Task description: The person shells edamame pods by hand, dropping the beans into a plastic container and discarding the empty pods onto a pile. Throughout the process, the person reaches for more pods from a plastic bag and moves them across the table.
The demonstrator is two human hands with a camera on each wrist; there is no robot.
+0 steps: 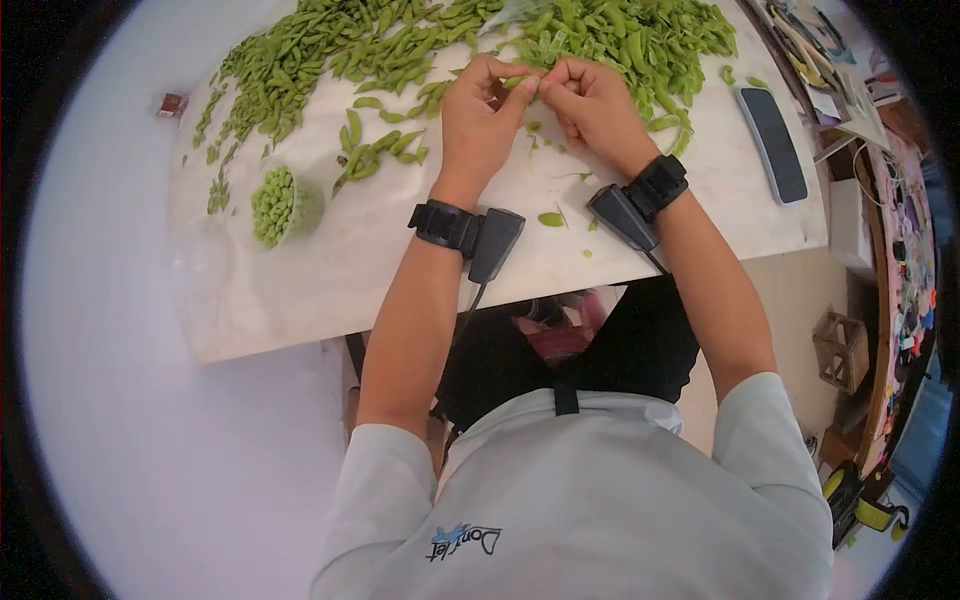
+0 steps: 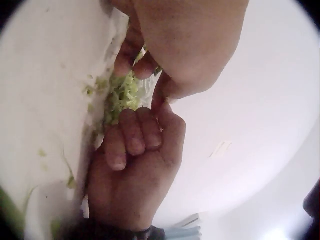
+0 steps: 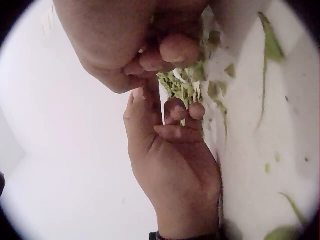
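Fingertips of both hands meet above the table, near the pods. The left hand point(image 1: 482, 118) pinches a green pod point(image 1: 515, 82) between thumb and forefinger in the head view. The right hand point(image 1: 598, 108) has its thumb and forefinger pinched at the pod's right end; its other fingers curl inward, as the left wrist view also shows. What lies between the fingertips is mostly hidden in both wrist views. Behind the hands is a heap of green pods point(image 1: 650, 45). A cup of shelled green beans point(image 1: 273, 205) stands at the left.
More pods point(image 1: 290, 70) spread over the back left of the white table point(image 1: 370, 270), with a small group point(image 1: 370, 160) nearer. A phone point(image 1: 772, 145) lies at the right. One flat pod piece point(image 1: 551, 219) and small scraps lie between the forearms. Tools point(image 1: 805, 50) sit at the far right.
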